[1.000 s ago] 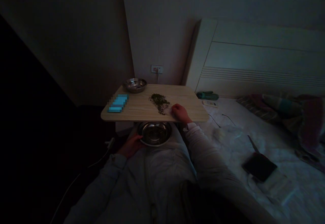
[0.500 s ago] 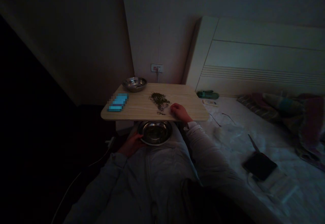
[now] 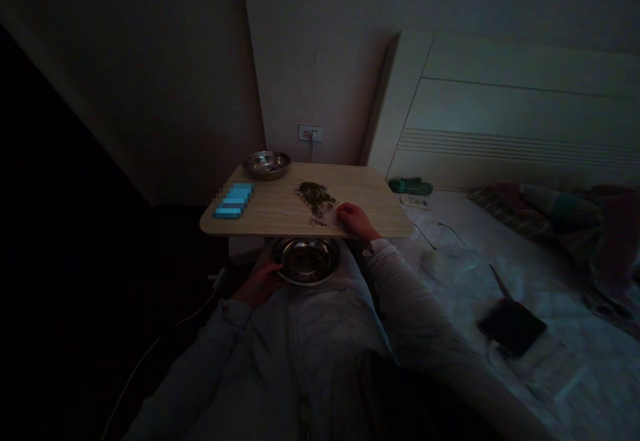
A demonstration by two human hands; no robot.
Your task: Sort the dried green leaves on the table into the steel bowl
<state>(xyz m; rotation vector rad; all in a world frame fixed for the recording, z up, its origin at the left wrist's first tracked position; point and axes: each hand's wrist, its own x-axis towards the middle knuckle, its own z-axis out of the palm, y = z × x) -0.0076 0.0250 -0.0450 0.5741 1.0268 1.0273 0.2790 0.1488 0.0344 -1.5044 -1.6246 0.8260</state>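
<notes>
A wide sweep of your right hand (image 3: 354,220), fingers together, could spill green bits (image 3: 314,196) past the tabletop (image 3: 267,218)'s near edge; your left hand (image 3: 260,284) clamps the lower steel bowl (image 3: 307,261).

The pale wooden surface (image 3: 273,218) has rounded near corners; a metal bowl (image 3: 267,174) sits at its far left corner; a blurred blue screen (image 3: 234,200) lies near its left edge; a loose pile of green bits (image 3: 316,196) spreads about its middle; the bed (image 3: 600,368) to the right carries a green bottle (image 3: 411,186) and a pale remote (image 3: 415,202) at its far end, a crumpled blanket (image 3: 555,218) farther right, and a dark flat pad (image 3: 513,326) nearer.
</notes>
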